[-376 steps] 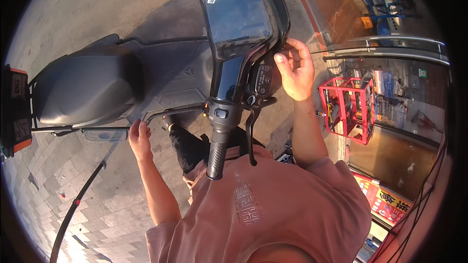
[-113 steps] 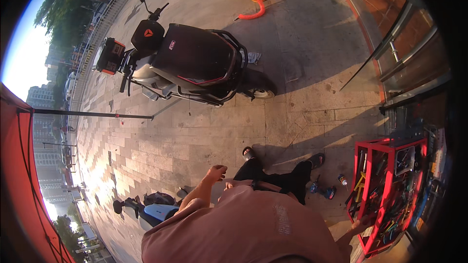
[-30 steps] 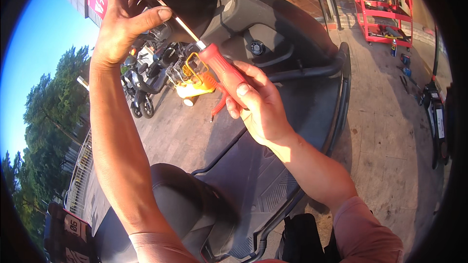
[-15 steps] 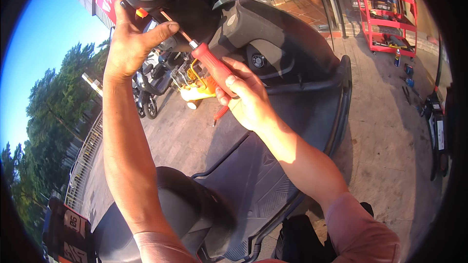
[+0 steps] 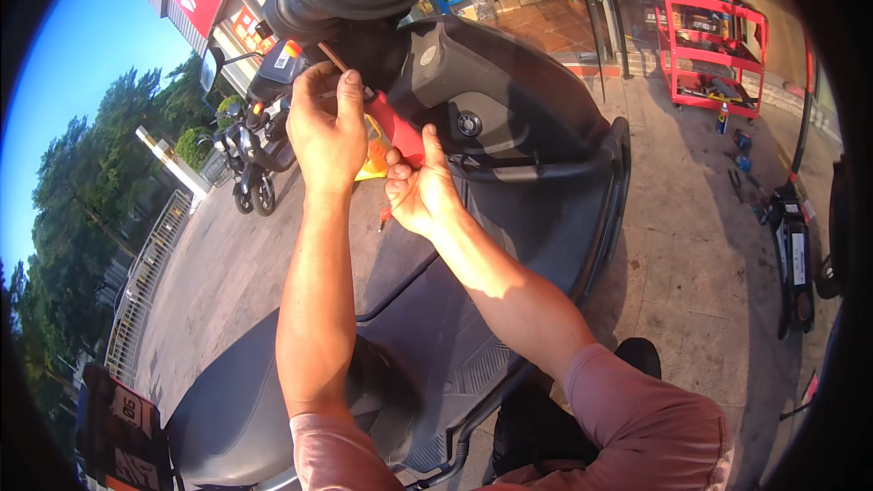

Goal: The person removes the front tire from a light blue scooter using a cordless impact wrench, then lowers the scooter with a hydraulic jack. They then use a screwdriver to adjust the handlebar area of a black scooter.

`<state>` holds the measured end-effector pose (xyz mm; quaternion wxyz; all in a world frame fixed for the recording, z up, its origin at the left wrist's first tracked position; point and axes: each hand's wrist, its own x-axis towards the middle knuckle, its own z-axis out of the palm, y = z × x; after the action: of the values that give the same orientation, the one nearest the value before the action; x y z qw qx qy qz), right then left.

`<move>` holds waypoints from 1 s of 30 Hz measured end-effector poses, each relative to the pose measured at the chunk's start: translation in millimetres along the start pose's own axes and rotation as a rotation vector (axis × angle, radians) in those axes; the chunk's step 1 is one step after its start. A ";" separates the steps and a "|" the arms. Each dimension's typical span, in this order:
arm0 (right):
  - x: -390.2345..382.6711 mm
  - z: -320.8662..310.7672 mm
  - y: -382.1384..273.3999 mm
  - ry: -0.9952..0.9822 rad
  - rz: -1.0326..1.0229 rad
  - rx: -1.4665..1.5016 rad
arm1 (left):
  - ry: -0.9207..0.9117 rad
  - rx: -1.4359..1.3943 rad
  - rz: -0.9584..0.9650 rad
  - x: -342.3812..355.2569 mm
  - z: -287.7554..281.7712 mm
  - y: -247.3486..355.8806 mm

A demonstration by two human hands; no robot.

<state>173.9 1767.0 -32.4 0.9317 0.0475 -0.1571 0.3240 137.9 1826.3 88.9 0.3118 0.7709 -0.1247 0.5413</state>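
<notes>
A screwdriver with a red handle [image 5: 397, 127] and a thin metal shaft slants up toward the underside of a scooter's handlebar [image 5: 305, 14]. My right hand [image 5: 423, 193] grips the lower end of the handle, thumb pointing up along it. Higher up, my left hand [image 5: 327, 132] is closed at the shaft, its fingers curled and its thumb raised beside it; part of the shaft passes behind the thumb. The screwdriver's tip is hidden near the handlebar. Below the hands are the scooter's dark front panel [image 5: 491, 82], footboard [image 5: 436, 327] and black seat [image 5: 236, 400].
On the paving at right stand a red tool trolley [image 5: 714, 55], a spray can [image 5: 723, 118] and a black floor jack [image 5: 793, 259], with tools lying between. A yellow machine [image 5: 373, 159] shows behind my hands. A parked motorbike [image 5: 255, 159] and a railing [image 5: 150, 282] are at left.
My left hand has come down from the handlebar to the screwdriver's shaft, its fingers now curled. My right hand still holds the handle, lower down. The view has shifted, showing more handlebar.
</notes>
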 end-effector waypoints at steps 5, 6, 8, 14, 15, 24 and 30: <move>1.0 -1.9 -2.2 0.003 0.015 -0.130 | -0.090 -0.052 -0.049 1.5 8.9 -3.2; 2.0 -3.3 -1.8 -0.054 -0.080 -0.149 | -0.119 -0.138 -0.058 3.2 9.5 -3.5; 3.3 -6.1 -1.1 -0.189 -0.174 -0.145 | -0.173 -0.254 -0.065 4.6 8.4 -4.5; 11.6 -11.0 -13.4 -0.363 0.081 -0.039 | -0.242 -0.343 -0.100 9.3 3.5 -11.2; 12.2 -10.5 -13.8 -0.482 0.124 0.019 | -0.247 -0.380 -0.102 9.9 3.2 -11.5; -4.8 -2.5 -2.4 -0.044 0.000 -0.115 | -0.283 -0.549 -0.187 11.0 0.8 -8.1; 0.5 -8.8 -5.7 -0.163 -0.025 -0.140 | -0.254 -0.547 -0.218 8.2 1.5 -9.4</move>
<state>180.1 1764.6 -40.5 0.9208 0.0103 -0.2541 0.2958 147.2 1833.8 92.8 0.5456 0.7288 -0.2202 0.3503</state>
